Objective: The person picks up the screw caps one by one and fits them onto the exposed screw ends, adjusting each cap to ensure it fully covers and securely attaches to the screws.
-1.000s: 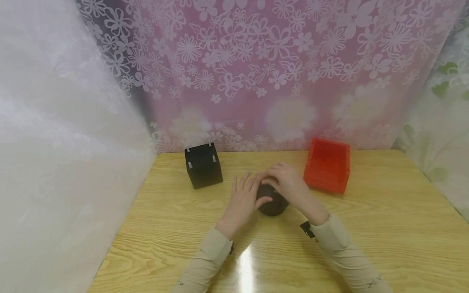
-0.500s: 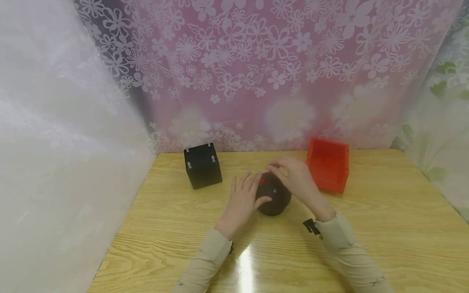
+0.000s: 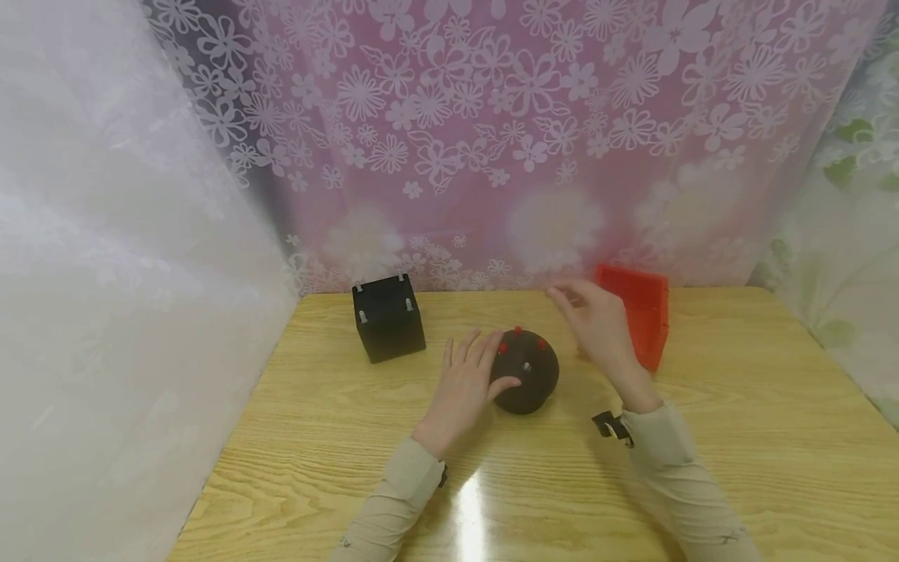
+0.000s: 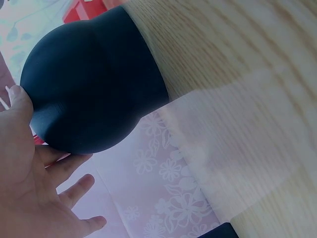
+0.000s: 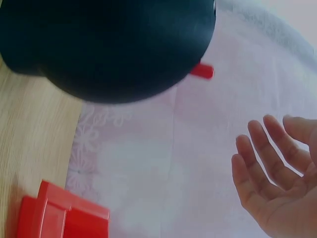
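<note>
A black dome-topped block (image 3: 539, 389) stands on the table, its narrower base showing in the left wrist view. Three small red caps (image 3: 541, 343) stick up from its rounded top, and a silver pin (image 3: 527, 366) stands bare near the middle. My left hand (image 3: 458, 390) holds the dome's left side between thumb and forefingers, while its other fingers spread free. Off to the upper right, my right hand (image 3: 605, 324) is in the air between the dome and a red bin (image 3: 646, 312). Its fingers (image 5: 270, 163) are loosely bent with nothing between them.
At the back left stands a black cube (image 3: 393, 328) with several silver pins upright on its top. The red bin sits at the back right, partly hidden by the right hand. A flowered curtain (image 3: 449, 156) hangs behind the table (image 3: 316, 437).
My right hand has left the dome's top and moved right and back towards the red bin, uncovering the red caps and silver pin. The left hand has stayed on the dome.
</note>
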Motion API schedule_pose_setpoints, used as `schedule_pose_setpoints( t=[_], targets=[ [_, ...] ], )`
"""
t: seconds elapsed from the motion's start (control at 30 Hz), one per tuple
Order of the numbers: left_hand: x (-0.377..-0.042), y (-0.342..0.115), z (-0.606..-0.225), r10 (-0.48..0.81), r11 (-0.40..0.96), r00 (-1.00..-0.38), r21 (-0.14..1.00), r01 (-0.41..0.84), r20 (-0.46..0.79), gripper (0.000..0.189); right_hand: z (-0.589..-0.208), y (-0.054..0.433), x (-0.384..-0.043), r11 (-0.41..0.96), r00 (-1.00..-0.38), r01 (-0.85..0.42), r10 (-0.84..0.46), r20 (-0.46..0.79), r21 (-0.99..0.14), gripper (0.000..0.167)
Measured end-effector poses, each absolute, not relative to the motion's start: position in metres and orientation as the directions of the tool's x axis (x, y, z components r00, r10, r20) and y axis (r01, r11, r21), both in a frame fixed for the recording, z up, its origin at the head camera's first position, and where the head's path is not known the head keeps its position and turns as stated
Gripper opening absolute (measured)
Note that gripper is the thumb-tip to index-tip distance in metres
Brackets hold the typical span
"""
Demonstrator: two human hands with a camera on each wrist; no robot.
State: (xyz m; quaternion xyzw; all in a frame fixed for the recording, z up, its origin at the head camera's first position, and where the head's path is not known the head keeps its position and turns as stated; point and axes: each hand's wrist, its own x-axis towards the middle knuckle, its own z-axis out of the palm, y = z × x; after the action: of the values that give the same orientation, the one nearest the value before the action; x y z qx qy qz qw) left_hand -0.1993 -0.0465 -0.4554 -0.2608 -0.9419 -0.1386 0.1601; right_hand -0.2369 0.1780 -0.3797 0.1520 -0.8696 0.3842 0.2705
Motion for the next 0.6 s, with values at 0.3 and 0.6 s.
schedule_pose_setpoints(
  t=[0.3, 0.6],
  targets=[
    [-0.199, -0.046, -0.457, 0.447, 0.832, -0.814, 0.162, 0.531, 0.372, 0.080, -0.383, 0.213, -0.252, 0.659, -0.808, -0.363, 0.130, 0.575, -0.659, 0.030],
    [-0.199, -0.047, -0.456, 0.451, 0.824, -0.811, 0.177, 0.539, 0.371, 0.080, -0.389, 0.252, -0.282, 0.654, -0.804, -0.348, 0.161, 0.573, -0.672, 0.033]
  ],
)
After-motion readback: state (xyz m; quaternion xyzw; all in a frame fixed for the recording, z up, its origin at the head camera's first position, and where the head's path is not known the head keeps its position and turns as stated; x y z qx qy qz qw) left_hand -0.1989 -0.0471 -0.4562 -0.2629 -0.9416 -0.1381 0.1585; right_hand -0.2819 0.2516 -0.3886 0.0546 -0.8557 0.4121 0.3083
